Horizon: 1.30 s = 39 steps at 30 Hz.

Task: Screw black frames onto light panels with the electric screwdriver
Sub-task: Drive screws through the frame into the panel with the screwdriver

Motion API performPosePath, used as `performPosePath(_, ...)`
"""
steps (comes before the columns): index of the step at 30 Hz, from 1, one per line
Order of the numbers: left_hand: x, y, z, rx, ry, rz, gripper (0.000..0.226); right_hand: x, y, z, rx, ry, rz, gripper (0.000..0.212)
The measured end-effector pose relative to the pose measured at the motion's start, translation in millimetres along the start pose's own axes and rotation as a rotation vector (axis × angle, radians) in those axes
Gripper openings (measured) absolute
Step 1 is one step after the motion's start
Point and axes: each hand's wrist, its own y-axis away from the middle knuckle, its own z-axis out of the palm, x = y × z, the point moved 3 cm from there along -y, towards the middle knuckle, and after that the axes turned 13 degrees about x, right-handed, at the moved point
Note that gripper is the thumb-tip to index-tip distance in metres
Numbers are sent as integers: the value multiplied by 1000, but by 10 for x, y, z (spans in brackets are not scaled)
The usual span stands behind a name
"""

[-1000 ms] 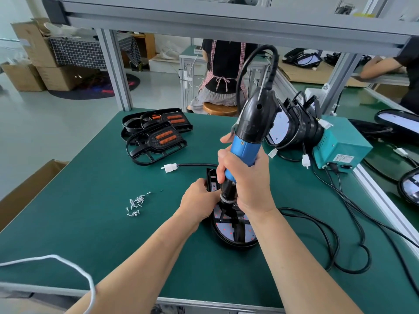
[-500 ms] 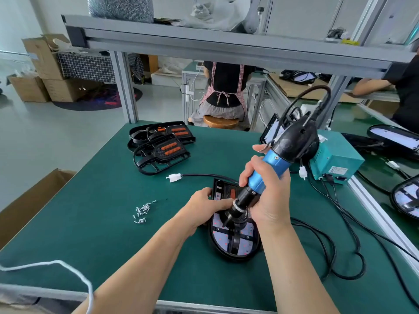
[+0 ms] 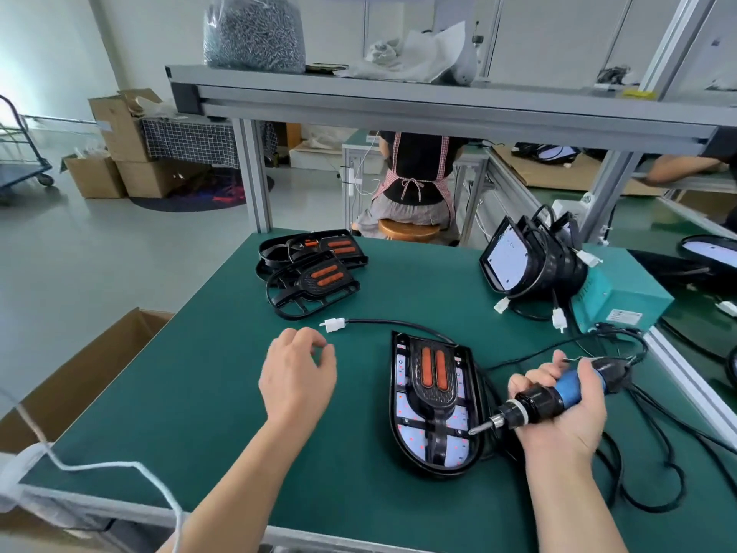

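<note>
"What's different now?"

"The electric screwdriver (image 3: 558, 397) has come off the light panel (image 3: 410, 437). A moment ago it stood tip-down on the panel. Now it lies sideways, just right of the panel, with its tip pointing at the panel's right edge."

"Who has it?"

"The right hand (image 3: 566, 417). Its fingers are wrapped round the blue grip."

"And the other hand?"

"The left hand (image 3: 297, 377) has let go of the panel. It hangs over the green table (image 3: 179, 393), left of the panel. Its fingers are loosely bent, and I can see nothing in it. The little screws lay about there, but the hand hides that spot, so I can't be sure."

"Where is the black frame (image 3: 432, 397)?"

"It sits on top of the panel, which lies flat on the table. The spare black frames (image 3: 315, 279) lie behind the panel, off to the left."

"So what does that mean?"

"I think one screw is in. The left hand looks to be going for the next one."
</note>
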Motion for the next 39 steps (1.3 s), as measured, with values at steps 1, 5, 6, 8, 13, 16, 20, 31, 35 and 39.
performPosePath(1,-119,-89,-41,8,-48,28,8,12,-7,-2,3,-6,15,22)
performPosePath(5,-444,-216,-83,-98,-226,61,18,45,-20,9,11,8,21,23)
performPosePath(6,-476,-208,-77,-102,-245,80,17,46,-22,6,12,9,21,23)
performPosePath(8,-494,-201,-55,-88,-245,125,13,41,-29,-1,7,1,20,23)
performPosePath(13,-481,-225,-14,-82,-211,166,4,46,-26,-20,0,6,24,23)
performPosePath(16,-470,-231,15,-87,-221,211,7,51,-34,-19,-3,3,31,23)
performPosePath(20,-434,-197,-18,0,-120,278,15,50,-24,-25,-9,2,43,23)
performPosePath(31,-563,-227,-27,-27,-60,77,19,26,-45,-40,-41,9,25,22)
performPosePath(35,-552,-230,-32,-74,-130,49,5,32,-45,-40,-38,2,37,22)
performPosePath(39,-506,-253,3,-84,-239,90,15,38,-48,-25,-37,8,40,22)
